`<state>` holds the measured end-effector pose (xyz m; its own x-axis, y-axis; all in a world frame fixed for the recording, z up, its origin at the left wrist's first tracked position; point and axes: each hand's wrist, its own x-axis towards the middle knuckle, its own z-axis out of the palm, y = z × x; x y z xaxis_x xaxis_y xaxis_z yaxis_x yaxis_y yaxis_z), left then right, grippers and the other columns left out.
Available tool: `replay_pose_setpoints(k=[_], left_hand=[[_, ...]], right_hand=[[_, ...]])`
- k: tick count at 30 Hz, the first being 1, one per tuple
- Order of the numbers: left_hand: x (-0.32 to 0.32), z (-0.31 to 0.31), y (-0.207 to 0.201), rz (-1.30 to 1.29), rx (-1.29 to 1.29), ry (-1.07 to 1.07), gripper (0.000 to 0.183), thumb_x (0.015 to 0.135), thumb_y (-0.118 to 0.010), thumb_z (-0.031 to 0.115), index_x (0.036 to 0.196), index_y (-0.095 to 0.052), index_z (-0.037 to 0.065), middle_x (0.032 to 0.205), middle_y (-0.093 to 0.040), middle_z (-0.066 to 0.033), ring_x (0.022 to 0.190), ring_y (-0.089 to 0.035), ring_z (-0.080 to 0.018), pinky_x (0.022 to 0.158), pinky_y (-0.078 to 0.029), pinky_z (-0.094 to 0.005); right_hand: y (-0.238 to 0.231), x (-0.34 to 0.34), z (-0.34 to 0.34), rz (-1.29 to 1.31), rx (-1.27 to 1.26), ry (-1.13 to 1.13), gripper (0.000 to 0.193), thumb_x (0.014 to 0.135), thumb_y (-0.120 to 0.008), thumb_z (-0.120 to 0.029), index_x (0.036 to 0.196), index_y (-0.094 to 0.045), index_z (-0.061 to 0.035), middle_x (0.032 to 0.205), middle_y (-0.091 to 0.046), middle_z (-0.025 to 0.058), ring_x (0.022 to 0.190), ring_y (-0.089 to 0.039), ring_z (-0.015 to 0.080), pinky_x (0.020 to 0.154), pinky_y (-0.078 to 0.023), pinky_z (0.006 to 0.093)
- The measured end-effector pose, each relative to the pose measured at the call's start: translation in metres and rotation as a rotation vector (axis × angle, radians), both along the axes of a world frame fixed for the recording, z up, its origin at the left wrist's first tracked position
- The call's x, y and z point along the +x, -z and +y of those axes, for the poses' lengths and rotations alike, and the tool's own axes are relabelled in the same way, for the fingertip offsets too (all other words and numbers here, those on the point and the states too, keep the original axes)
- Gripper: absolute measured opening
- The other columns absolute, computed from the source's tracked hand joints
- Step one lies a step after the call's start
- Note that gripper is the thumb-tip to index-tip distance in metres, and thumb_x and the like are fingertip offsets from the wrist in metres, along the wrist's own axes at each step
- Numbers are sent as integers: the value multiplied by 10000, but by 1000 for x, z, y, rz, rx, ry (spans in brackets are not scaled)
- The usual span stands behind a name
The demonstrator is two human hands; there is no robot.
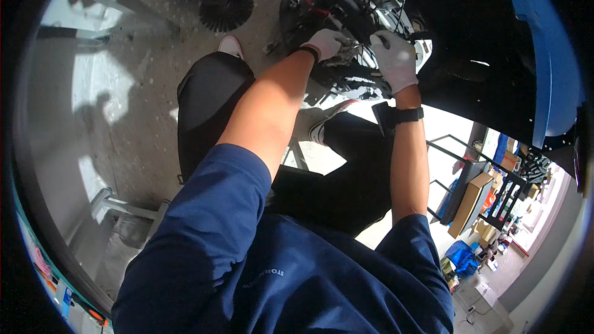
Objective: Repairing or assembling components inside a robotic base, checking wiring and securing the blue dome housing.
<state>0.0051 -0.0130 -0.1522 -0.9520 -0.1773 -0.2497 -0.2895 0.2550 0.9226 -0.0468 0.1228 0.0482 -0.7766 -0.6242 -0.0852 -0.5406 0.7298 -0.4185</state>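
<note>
Two gloved hands, side by side amid a tangle of wires (370, 1) and pale metal parts (399, 15), ahead of the knees and beside a large black panel (473, 74). Left hand (324, 44) at the near left of the tangle, with fingers bent toward it; cannot tell whether pinching or merely touching. Right hand (396, 60) just beside, with thumb and forefinger curved toward each other in a loop; cannot tell whether pinching any part. Beyond the left hand, an arched red cable (316, 8). On the right wrist, a black band (405, 115). Below, dark trousers (213, 102) over a grey floor (145, 111). At far right, a blue panel (547, 55); lower down, a cardboard box (470, 205) and a blue bag (462, 258).
</note>
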Motion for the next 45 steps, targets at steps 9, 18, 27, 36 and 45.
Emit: replay_pose_setpoints(k=[9,18,27,36,45], left_hand=[[2,1,-3,41,-47,45,396,837,-528,103,1185,-715,129,1166,-702,-163,1101,-654,-313,998,-489,-376],[-5,2,7,1,-180,53,385,840,-507,132,1159,-722,149,1167,-702,-146,1109,-647,-326,995,-496,-401],[-3,2,5,19,-178,42,361,846,-505,142,1127,-733,143,1136,-712,-144,1078,-659,-318,972,-505,-400],[-2,2,-4,-3,-135,53,360,850,-503,134,1126,-735,147,1147,-708,-145,1085,-658,-316,967,-507,-391],[-4,3,4,19,-182,44,374,843,-501,118,1139,-729,143,1121,-716,-148,1068,-669,-310,962,-515,-384]], right_hand=[[17,1,-3,137,67,-82,279,893,-664,-301,1024,-742,-69,961,-719,192,904,-702,357,805,-561,413],[15,3,-5,112,81,-97,273,893,-663,-295,1022,-741,-68,940,-719,188,885,-707,353,787,-565,411],[16,2,-4,115,65,-88,285,887,-663,-314,1016,-743,-72,930,-720,187,879,-705,357,786,-563,418],[20,1,-3,191,154,-62,324,887,-664,-363,946,-740,-53,881,-712,191,848,-688,377,765,-541,441],[9,2,-5,230,404,36,523,906,-603,-550,841,-722,-45,887,-699,203,897,-662,404,769,-504,490]])
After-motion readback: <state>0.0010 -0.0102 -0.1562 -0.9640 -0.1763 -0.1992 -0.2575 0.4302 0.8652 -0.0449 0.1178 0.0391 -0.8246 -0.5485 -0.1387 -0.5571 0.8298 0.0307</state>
